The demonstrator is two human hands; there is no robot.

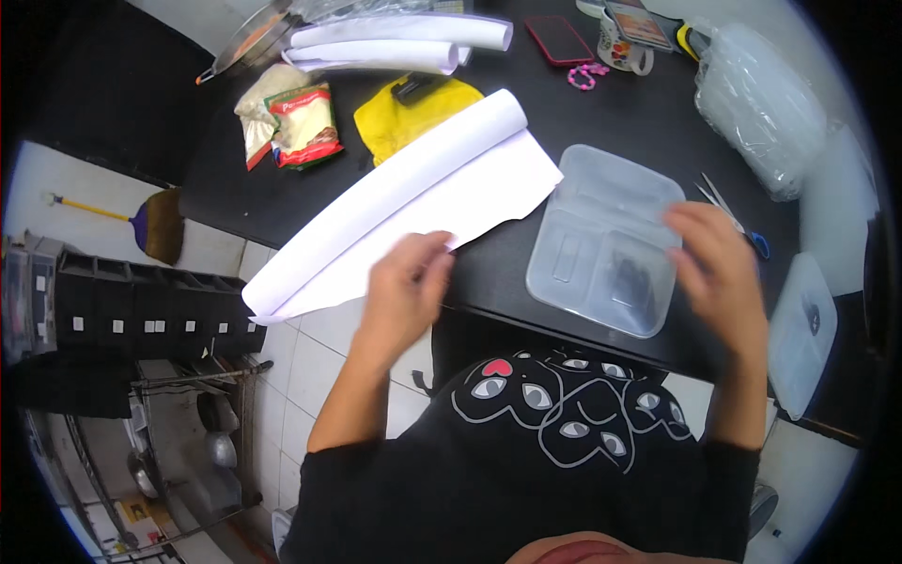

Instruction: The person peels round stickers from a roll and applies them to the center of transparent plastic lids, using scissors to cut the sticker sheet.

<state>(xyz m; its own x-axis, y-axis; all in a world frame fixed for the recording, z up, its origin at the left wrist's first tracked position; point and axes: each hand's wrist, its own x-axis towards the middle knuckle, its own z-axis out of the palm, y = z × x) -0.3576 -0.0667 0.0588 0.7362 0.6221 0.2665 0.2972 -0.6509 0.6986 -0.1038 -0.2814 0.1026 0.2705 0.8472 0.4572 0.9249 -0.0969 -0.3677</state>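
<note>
A roll of white paper (416,183), partly unrolled, lies slantwise on the black table. My left hand (405,289) is at the front edge of the sheet, thumb and forefinger curled close to it; whether they pinch the paper is unclear. To the right sits a translucent plastic food container (571,250) with divided compartments. My right hand (719,261) is slightly blurred at the container's right side, fingers apart, fingertips over or at its rim. Scissors with blue handles (726,208) lie just behind that hand, partly hidden by it.
Behind the roll are a yellow cloth (402,109), food packets (303,127) and more paper rolls (402,39). A red-edged phone (560,41), a mug (620,49) and plastic-wrapped containers (757,106) stand farther back. A lid (803,338) lies at the right edge.
</note>
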